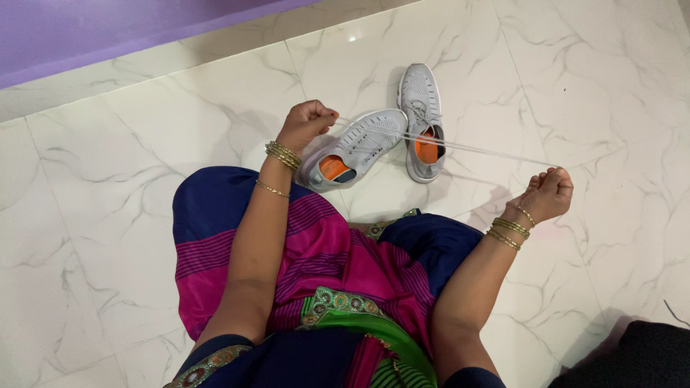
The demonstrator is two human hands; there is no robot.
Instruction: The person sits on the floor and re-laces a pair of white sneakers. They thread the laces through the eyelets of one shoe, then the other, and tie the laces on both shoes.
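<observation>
Lace (460,146): one, white, pulled taut between my two hands, running from my left hand (307,121) across and above the shoes to my right hand (550,192). Left hand: closed in a fist around one end of the lace, held just above the nearer shoe (356,147). Right hand: fingers curled shut, pinching the other end, well out to the side over bare floor (129,194). I judge the lace to be fully out of its shoe, since it hangs free in the air and I see no part of it threaded through eyelets; which shoe it belongs to I cannot tell for certain. The farther shoe (422,118) shows a lace crossing its tongue, so that one looks laced; the nearer shoe's top looks bare, though the knit makes this hard to read. If so, the unlacing is done on one shoe and the other remains as it was. Count: shoes, two, grey knit with orange insoles, lying on white marbled tiles, touching or nearly so at the heels, toes splayed apart. Laces in hand, one. Hands, two, both mine. Bangles (282,154), gold, a cluster on each wrist, plus one thin band higher on the left forearm. Lap: pink and dark-blue cloth (323,251) with a green trim. Wall (86,29), purple, along the top edge. Dark object (640,356) at the lower right corner, kind unclear.
</observation>
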